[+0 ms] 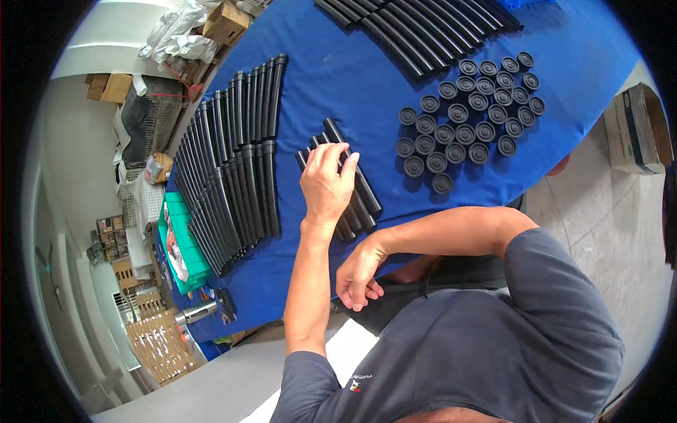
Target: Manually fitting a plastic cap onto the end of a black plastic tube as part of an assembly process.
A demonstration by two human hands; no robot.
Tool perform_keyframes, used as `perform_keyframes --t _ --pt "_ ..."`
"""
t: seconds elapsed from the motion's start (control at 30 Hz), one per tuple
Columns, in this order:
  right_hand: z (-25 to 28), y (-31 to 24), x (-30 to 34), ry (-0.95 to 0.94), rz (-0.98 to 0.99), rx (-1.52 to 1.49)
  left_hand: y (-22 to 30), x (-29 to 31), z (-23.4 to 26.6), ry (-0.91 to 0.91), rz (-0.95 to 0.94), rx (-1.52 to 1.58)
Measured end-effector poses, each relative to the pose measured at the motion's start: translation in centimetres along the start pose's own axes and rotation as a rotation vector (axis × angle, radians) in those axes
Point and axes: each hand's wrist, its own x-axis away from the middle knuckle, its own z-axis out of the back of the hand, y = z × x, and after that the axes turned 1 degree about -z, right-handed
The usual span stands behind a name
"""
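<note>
My left hand (328, 185) lies over a small group of black tubes (363, 185) at the middle of the blue-covered table. Its fingers bend down round the upper part of the tubes, the thumb on the right side; the fingertips are hidden. Below the lower ends of these tubes, at the table's near edge, my right hand (360, 273) hangs from a bent wrist. The right fingers droop loosely, a little apart, and nothing shows in them. Right of the tubes stand many round black ribbed caps (458, 113) in loose rows.
Two rows of black tubes with collared ends (243, 113) lie at the left. More long black tubes (423, 39) lie at the far side. A green bin (180, 243) and a silver cylindrical tool (197, 312) sit at the left edge. A cardboard box (638, 130) stands on the floor at right.
</note>
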Motion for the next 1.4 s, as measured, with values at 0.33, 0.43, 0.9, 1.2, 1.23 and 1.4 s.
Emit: perform_keyframes --t 0.33,0.43,0.9,1.2,1.23,1.4 --pt "0.0 0.3 -0.2 -0.049 0.008 0.053 -3.1 5.4 2.1 0.093 0.311 0.034" --pt "-0.3 0.4 -0.1 0.004 0.01 0.114 -4.3 8.5 1.5 0.141 0.334 0.059" --pt "-13.0 -0.7 14.9 2.042 -0.489 1.069 -6.9 11.3 -0.5 0.284 0.482 0.278" --pt "-10.1 1.5 15.0 2.171 -0.548 1.041 -6.3 11.8 -1.3 0.359 0.477 0.272" --pt "-10.3 1.4 14.9 2.189 -0.514 1.044 -5.9 11.7 -1.0 0.358 0.496 0.279" --pt "-11.6 0.3 11.9 2.042 -0.445 0.856 -6.3 11.3 -1.2 0.358 0.49 0.225"
